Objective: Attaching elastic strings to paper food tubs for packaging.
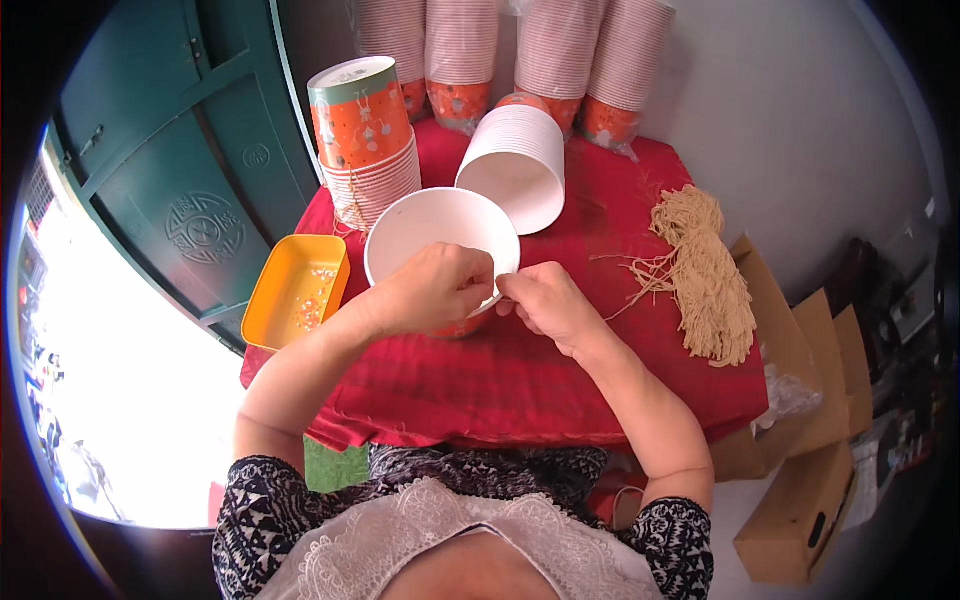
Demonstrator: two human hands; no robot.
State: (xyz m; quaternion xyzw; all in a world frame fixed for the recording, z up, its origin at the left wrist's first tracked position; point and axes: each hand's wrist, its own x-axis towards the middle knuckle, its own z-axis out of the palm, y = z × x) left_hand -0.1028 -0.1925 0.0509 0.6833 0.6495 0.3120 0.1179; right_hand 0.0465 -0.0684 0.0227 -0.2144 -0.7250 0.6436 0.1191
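A white-lined paper bucket (410, 225) with an orange outside stands mouth up in front of me. My left hand (440, 285) is closed over the near part of its mouth; whatever its fingers hold is hidden. At the bucket's right rim, my right hand (545, 300) has its thumb and fingers pinched together on the edge. Just behind, a nested stack of white paper buckets (510, 165) lies on its side, its opening toward me. To the left, more orange buckets (365, 140) are stacked upside down, with thin tan strings hanging on their side.
A yellow plastic tray (275, 290) with small orange and white bits sits left on the red tablecloth (500, 390). A tan string bundle (710, 280) lies right. Bagged bucket stacks (460, 60) line the back. Cardboard boxes (800, 510) stand on the right; a green door (190, 170) is left.
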